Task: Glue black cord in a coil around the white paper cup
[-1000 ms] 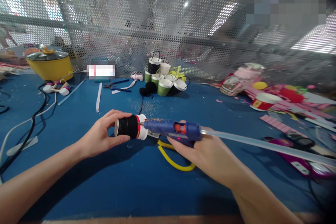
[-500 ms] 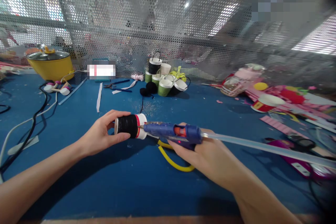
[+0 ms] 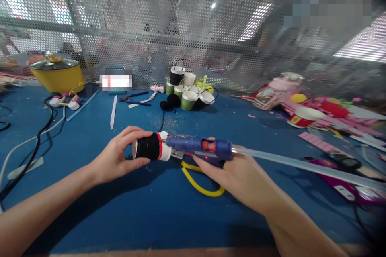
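Observation:
My left hand [image 3: 120, 154] is closed around a paper cup [image 3: 147, 146] lying on its side above the table. Black cord wraps most of the cup, and a red and white band shows toward its rim. In my right hand [image 3: 235, 172] is a blue hot glue gun [image 3: 193, 147], its nozzle pointing left at the cup's red band, a small red light lit. A long clear glue stick [image 3: 286, 163] sticks out of its back. Under the gun lie scissors with yellow handles [image 3: 205, 190], partly hidden. Black cord runs from behind the cup to a black yarn ball [image 3: 173, 101].
Wrapped small cups [image 3: 189, 99] stand in a cluster at the back, with pliers [image 3: 135, 98] to their left. A yellow pot [image 3: 57, 76] and cables are far left. On the right are a red-white paper cup [image 3: 305, 117], pink strips and a purple power strip [image 3: 340, 184].
The cup has turned a little in my left hand, its rim end tipping slightly. The glue gun has shifted slightly up and right, its nozzle staying by the red band.

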### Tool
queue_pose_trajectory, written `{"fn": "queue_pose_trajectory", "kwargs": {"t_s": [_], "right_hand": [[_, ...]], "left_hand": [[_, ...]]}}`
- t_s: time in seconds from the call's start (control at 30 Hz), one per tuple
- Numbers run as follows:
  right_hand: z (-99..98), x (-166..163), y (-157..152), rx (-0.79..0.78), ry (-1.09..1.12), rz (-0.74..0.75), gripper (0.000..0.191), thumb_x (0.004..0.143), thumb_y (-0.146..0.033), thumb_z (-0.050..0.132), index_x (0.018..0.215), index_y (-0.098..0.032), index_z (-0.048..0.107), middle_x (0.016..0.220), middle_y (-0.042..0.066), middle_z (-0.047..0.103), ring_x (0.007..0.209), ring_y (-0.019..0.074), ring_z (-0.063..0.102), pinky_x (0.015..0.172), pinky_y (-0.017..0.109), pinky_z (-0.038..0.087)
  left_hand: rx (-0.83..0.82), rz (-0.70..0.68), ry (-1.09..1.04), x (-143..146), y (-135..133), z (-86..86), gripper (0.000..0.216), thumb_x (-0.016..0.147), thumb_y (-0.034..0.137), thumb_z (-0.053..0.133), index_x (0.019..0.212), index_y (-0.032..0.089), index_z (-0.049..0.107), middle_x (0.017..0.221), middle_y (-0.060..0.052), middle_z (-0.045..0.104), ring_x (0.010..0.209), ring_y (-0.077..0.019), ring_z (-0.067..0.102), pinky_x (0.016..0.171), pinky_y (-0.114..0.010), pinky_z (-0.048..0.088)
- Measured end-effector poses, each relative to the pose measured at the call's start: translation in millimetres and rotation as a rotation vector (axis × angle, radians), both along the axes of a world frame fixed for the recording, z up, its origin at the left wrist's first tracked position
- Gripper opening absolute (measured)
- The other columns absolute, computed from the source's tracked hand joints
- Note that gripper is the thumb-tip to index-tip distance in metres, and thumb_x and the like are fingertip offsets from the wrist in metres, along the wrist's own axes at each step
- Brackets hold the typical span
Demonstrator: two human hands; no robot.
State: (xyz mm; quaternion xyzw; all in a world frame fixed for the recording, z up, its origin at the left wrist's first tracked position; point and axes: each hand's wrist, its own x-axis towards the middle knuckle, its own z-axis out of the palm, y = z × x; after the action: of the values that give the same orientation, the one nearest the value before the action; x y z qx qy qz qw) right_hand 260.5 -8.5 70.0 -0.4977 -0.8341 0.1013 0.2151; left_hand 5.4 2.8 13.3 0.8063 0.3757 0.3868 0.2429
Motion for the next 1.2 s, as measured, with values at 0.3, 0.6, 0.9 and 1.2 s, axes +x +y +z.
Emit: {"fn": "queue_pose_trajectory", "kwargs": {"t_s": [0.3, 0.6, 0.9, 1.2], "right_hand": [[2.0, -2.5, 6.4, 0.002, -0.051, -0.011, 0.017, 0.077, -0.025, 0.047, 0.067, -0.021, 0.061, 0.046, 0.0, 0.049, 0.041, 0.014, 0.045, 0.041, 0.027, 0.034], [6.0, 0.1, 22.9, -0.314, 0.298, -0.102, 0.023, 0.075, -0.035, 0.055, 0.061, -0.017, 0.054, 0.046, -0.003, 0.052, 0.039, 0.0104, 0.048, 0.044, 0.024, 0.04], [-39.4, 30.4, 96.0, -0.312, 0.235, -0.323, 0.035, 0.081, -0.039, 0.046, 0.056, -0.017, 0.055, 0.057, 0.005, 0.061, 0.05, 0.0119, 0.054, 0.055, 0.027, 0.045], [-26.3, -2.2, 92.1, -0.202, 0.112, -0.299, 0.041, 0.079, -0.048, 0.051, 0.052, -0.018, 0.06, 0.066, 0.009, 0.062, 0.076, 0.0217, 0.058, 0.07, 0.033, 0.042]], "left_hand": [[0.137, -0.039, 0.148, 1.7, -5.0, 1.3, 0.043, 0.079, 0.019, 0.057, 0.12, 0.022, 0.046, 0.121, -0.011, 0.044, 0.11, -0.0234, 0.047, 0.092, -0.037, 0.043], [0.176, -0.048, 0.195, 1.1, -4.8, -0.4, 0.042, 0.08, 0.015, 0.054, 0.119, 0.026, 0.045, 0.123, -0.01, 0.042, 0.11, -0.0242, 0.046, 0.091, -0.039, 0.044], [0.086, 0.007, 0.016, -0.8, -2.8, -0.8, 0.045, 0.078, 0.022, 0.06, 0.12, 0.027, 0.044, 0.119, -0.009, 0.045, 0.11, -0.0248, 0.047, 0.092, -0.042, 0.043], [0.225, -0.04, 0.134, 4.3, -9.6, -0.4, 0.042, 0.08, 0.016, 0.055, 0.12, 0.027, 0.045, 0.122, -0.01, 0.042, 0.11, -0.0246, 0.047, 0.089, -0.039, 0.045]]}}
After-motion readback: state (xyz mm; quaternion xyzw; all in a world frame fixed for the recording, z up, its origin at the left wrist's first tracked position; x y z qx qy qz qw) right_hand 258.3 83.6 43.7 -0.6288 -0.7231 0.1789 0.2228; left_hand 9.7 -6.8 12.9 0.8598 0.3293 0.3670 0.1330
